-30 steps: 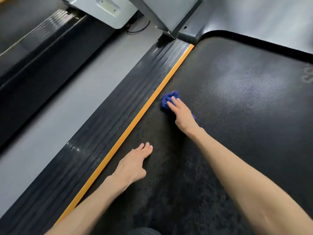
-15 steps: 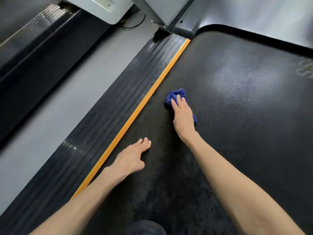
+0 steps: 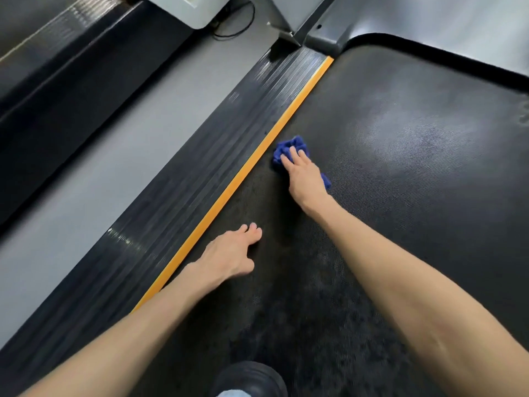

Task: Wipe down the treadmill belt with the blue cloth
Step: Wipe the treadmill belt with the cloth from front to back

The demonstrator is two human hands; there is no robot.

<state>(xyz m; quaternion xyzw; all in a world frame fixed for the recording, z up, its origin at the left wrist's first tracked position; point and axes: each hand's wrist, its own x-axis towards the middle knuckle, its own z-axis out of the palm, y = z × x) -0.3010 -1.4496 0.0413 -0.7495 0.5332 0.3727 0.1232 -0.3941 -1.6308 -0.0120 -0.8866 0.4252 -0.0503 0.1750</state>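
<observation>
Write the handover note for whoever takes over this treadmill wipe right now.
Right hand: fingers straight, pressing the blue cloth onto the belt, close to the orange strip.
Left hand: flat on the belt, holding nothing.
Done: cloth is down by the belt's left edge; area already wiped cannot be told.
Left: probably the wide stretch of belt to the right.

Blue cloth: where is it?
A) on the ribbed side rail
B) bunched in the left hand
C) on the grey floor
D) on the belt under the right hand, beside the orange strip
D: the right hand presses the blue cloth onto the treadmill belt beside the orange strip, while the left hand rests on the belt and holds nothing.
</observation>
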